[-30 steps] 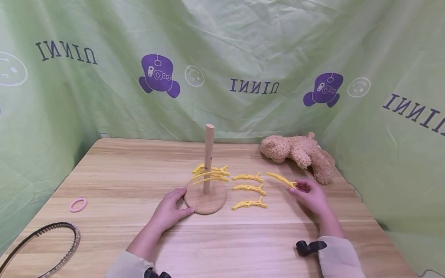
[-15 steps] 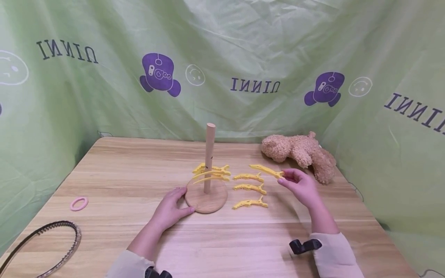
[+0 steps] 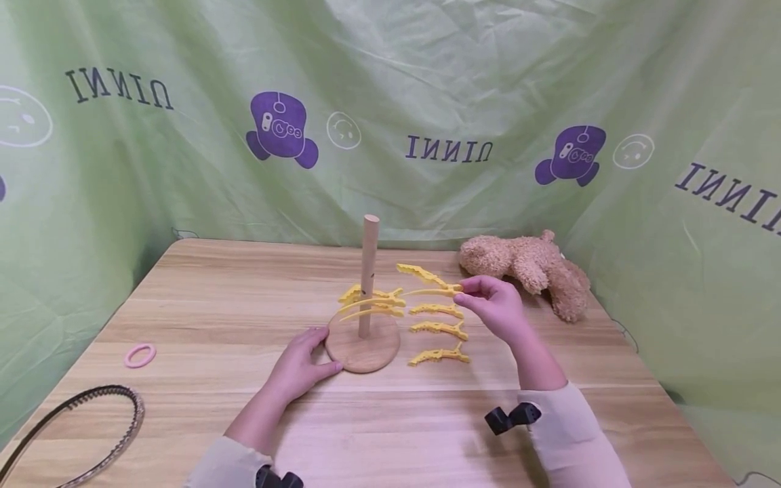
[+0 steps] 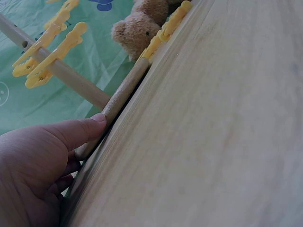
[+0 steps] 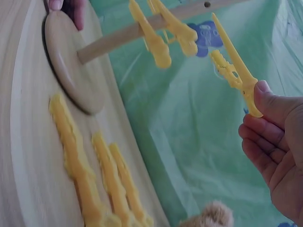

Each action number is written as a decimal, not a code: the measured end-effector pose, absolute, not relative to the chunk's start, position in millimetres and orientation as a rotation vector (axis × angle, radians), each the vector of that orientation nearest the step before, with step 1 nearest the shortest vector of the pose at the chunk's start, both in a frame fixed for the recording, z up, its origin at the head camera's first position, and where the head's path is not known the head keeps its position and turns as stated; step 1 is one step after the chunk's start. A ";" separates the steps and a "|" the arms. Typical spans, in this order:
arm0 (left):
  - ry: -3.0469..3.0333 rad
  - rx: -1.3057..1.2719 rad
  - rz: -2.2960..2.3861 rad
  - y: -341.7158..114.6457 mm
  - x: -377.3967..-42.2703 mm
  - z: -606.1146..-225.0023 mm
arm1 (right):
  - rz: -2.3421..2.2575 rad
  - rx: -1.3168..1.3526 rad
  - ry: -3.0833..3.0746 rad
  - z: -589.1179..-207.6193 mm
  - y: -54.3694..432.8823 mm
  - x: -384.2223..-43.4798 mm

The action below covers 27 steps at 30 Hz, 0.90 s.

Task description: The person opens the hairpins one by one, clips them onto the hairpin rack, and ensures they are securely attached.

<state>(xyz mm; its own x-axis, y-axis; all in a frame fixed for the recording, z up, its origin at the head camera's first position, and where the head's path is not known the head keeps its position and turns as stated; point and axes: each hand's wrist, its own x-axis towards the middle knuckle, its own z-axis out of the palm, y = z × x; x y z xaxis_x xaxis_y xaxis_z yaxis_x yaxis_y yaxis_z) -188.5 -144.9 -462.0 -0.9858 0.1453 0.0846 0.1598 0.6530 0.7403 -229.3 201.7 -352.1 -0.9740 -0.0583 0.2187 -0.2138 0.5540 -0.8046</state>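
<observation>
A wooden stand [image 3: 364, 354] has a round base and an upright post. My left hand [image 3: 297, 367] holds the base's left rim, with the thumb [image 4: 85, 131] on the near edge and the fingers curled at the far side. Two yellow hair clips [image 5: 154, 40] are clamped across the post, one close above the other. My right hand [image 3: 497, 310] pinches another yellow hair clip [image 5: 235, 59] by its rear end between thumb and fingers. This clip is spread apart, raised above the table, its tips pointing left toward the post.
Three more yellow clips [image 3: 438, 328] lie in a column on the table, right of the base. A brown teddy bear [image 3: 527, 264] lies at the back right. A pink ring [image 3: 140, 344] and a dark headband [image 3: 131, 434] lie at the left. Green cloth [image 3: 390, 81] hangs behind.
My right hand has moved left and up with its hair clip, from beside the clip column toward the post. The clip now stands spread apart. The left hand has stayed on the base.
</observation>
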 end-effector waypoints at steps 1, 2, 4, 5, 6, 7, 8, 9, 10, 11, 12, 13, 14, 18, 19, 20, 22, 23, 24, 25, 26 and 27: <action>-2.839 -0.261 -1.281 -144.8 -188.5 -462.0 | 1.396 0.248 -2.623 -350.3 196.8 -230.5; -2.839 -0.257 -1.286 -144.8 -188.5 -462.1 | 1.387 0.269 -2.627 -348.6 191.9 -231.7; -2.838 -0.256 -1.292 -145.0 -188.6 -462.4 | 1.381 0.295 -2.638 -345.3 182.2 -234.0; -2.835 -0.263 -1.286 -145.2 -188.6 -462.6 | 1.382 0.307 -2.642 -344.1 177.7 -235.5; -2.833 -0.261 -1.295 -145.1 -188.5 -462.7 | 1.388 0.323 -2.648 -343.2 173.4 -237.1; -2.831 -0.264 -1.293 -145.3 -188.5 -462.8 | 1.398 0.335 -2.653 -342.5 169.4 -238.6; -2.827 -0.264 -1.295 -145.3 -188.4 -462.9 | 1.396 0.351 -2.660 -342.2 165.6 -240.4; -2.825 -0.268 -1.293 -145.4 -188.5 -463.1 | 1.410 0.358 -2.665 -341.9 161.9 -242.0; -2.823 -0.270 -1.291 -145.4 -188.5 -463.3 | 1.414 0.372 -2.672 -341.9 158.4 -243.5; -2.821 -0.274 -1.289 -145.5 -188.4 -463.3 | 1.425 0.385 -2.672 -341.9 155.1 -244.8; -2.822 -0.271 -1.294 -145.4 -188.5 -463.4 | 1.432 0.398 -2.674 -342.0 151.9 -245.8; -2.822 -0.271 -1.294 -145.3 -188.5 -463.4 | 1.439 0.406 -2.676 -342.3 148.9 -246.6; -2.822 -0.272 -1.295 -145.2 -188.4 -463.2 | 1.441 0.417 -2.680 -342.6 146.1 -247.4; -2.822 -0.275 -1.294 -144.9 -188.1 -462.1 | 1.455 0.460 -2.683 -344.1 136.7 -249.2; -2.822 -0.276 -1.294 -144.8 -188.0 -461.8 | 1.457 0.473 -2.682 -344.5 134.9 -249.8; -2.821 -0.275 -1.294 -144.8 -188.0 -461.7 | 1.455 0.487 -2.679 -344.9 133.3 -250.4; -2.818 -0.277 -1.292 -144.9 -188.1 -461.8 | 1.458 0.513 -2.670 -345.5 130.7 -251.3; -2.816 -0.278 -1.289 -145.0 -188.1 -461.9 | 1.459 0.521 -2.667 -345.7 129.7 -251.6; -2.815 -0.278 -1.287 -145.0 -188.2 -462.0 | 1.462 0.528 -2.667 -345.9 128.7 -251.9; -2.814 -0.279 -1.285 -145.1 -188.2 -462.2 | 1.465 0.532 -2.667 -346.1 127.8 -252.0; -2.813 -0.278 -1.284 -145.2 -188.2 -462.3 | 1.468 0.533 -2.670 -346.3 127.1 -252.1; -2.813 -0.278 -1.282 -145.3 -188.1 -462.3 | 1.469 0.534 -2.674 -346.6 126.4 -252.2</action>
<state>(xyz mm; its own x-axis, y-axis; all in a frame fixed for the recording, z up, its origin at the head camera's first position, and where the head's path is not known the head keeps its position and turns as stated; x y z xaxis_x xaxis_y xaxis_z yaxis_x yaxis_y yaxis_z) -188.1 -145.3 -462.3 -0.9833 0.1466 0.1077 0.1775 0.6428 0.7452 -252.2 126.4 -346.6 -0.9396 -0.2767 0.2015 -0.3185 0.4911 -0.8108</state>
